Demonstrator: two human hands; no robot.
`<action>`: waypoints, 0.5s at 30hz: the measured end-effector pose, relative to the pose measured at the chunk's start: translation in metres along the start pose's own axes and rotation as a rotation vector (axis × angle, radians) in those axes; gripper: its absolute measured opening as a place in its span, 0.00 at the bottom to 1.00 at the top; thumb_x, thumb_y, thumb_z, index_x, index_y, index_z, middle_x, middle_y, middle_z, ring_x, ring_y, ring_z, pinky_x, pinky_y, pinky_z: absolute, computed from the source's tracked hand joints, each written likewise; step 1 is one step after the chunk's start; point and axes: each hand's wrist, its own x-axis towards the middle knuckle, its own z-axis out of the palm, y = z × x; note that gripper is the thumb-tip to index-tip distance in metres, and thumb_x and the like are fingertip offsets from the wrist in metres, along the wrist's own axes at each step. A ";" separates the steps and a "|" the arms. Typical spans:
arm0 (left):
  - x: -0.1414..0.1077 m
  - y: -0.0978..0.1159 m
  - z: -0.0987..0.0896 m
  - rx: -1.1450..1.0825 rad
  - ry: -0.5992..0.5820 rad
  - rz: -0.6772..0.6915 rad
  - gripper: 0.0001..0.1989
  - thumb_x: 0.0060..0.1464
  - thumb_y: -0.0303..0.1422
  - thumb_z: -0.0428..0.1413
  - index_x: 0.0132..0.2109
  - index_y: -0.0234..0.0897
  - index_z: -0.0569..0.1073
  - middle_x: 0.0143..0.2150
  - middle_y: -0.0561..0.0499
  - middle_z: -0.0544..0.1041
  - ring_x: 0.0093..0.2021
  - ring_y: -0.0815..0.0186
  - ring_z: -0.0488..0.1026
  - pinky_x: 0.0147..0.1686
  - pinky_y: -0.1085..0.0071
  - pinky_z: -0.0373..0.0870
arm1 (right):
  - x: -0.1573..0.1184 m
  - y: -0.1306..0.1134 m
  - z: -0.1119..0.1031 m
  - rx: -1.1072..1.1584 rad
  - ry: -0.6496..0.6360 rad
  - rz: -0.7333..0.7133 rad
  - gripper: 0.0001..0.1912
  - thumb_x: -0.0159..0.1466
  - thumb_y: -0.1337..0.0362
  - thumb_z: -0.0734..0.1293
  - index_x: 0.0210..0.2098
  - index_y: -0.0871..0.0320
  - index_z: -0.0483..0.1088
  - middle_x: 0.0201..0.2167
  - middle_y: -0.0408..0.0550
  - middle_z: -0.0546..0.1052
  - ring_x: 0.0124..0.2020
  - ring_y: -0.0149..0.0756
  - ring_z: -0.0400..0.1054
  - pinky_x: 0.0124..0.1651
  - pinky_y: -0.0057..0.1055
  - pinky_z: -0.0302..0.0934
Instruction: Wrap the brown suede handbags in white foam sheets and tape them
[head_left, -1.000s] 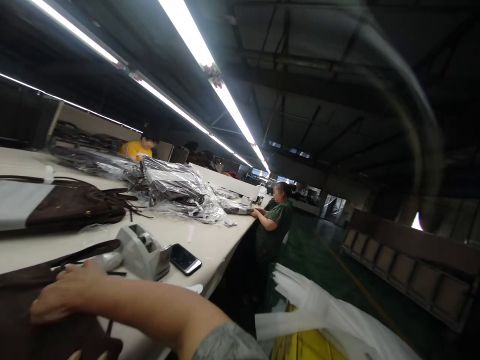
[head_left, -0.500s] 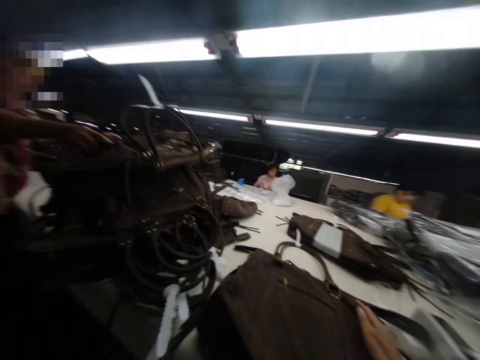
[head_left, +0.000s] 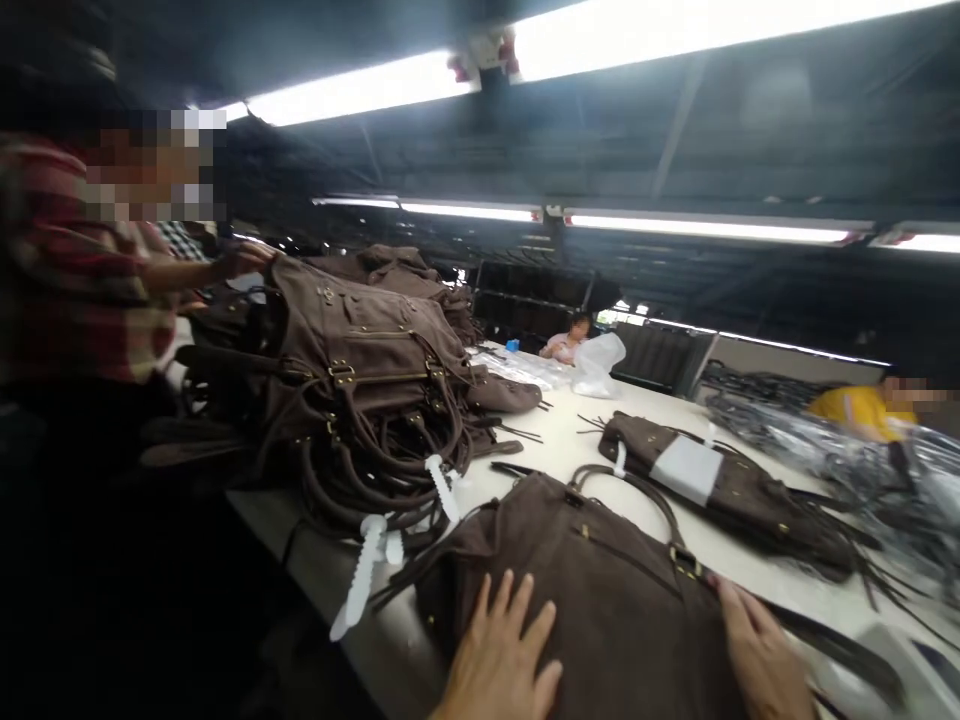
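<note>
A dark brown handbag (head_left: 600,600) lies in front of me on the pale table, its looped handle and brass buckle along the far side. My left hand (head_left: 502,655) rests flat on its front panel, fingers spread. At the bag's right edge, beside the buckle and strap, my right hand (head_left: 761,650) has its fingers closed on the edge; the fingers' undersides are hidden. Past it lies another brown bag (head_left: 750,500) with a white wrapped piece across it.
Brown bags (head_left: 375,340) are piled at the left, with white tags (head_left: 364,575) hanging from their handles. A co-worker in a checked shirt (head_left: 82,270) reaches onto that pile. Clear plastic (head_left: 600,365) and a person in yellow (head_left: 855,410) are farther off on the table (head_left: 555,430).
My left hand has come into view and onto the handbag. The view has swung left, showing more of the co-worker, and a bag now lies flatter atop the pile. My right hand stays at the edge.
</note>
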 end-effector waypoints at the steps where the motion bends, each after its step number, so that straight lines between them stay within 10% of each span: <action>1: -0.006 0.001 0.006 0.025 0.059 -0.008 0.27 0.63 0.47 0.45 0.67 0.50 0.59 0.71 0.43 0.53 0.70 0.45 0.49 0.66 0.35 0.50 | -0.009 -0.021 -0.001 -0.007 -0.075 -0.027 0.21 0.58 0.43 0.62 0.36 0.48 0.79 0.38 0.56 0.81 0.40 0.55 0.75 0.43 0.50 0.67; 8: -0.002 0.001 0.023 0.175 0.264 0.064 0.23 0.64 0.43 0.45 0.63 0.48 0.66 0.68 0.46 0.62 0.67 0.51 0.60 0.65 0.42 0.59 | -0.048 -0.108 0.038 -0.025 -0.498 -0.538 0.20 0.68 0.58 0.58 0.52 0.59 0.73 0.52 0.54 0.76 0.55 0.41 0.67 0.61 0.40 0.61; 15: 0.005 -0.010 0.035 0.185 0.539 0.070 0.21 0.62 0.33 0.48 0.61 0.46 0.69 0.67 0.49 0.64 0.66 0.54 0.61 0.62 0.52 0.67 | -0.030 -0.186 0.109 -0.095 -0.811 -0.935 0.33 0.61 0.69 0.65 0.66 0.55 0.59 0.67 0.49 0.60 0.67 0.39 0.54 0.68 0.41 0.51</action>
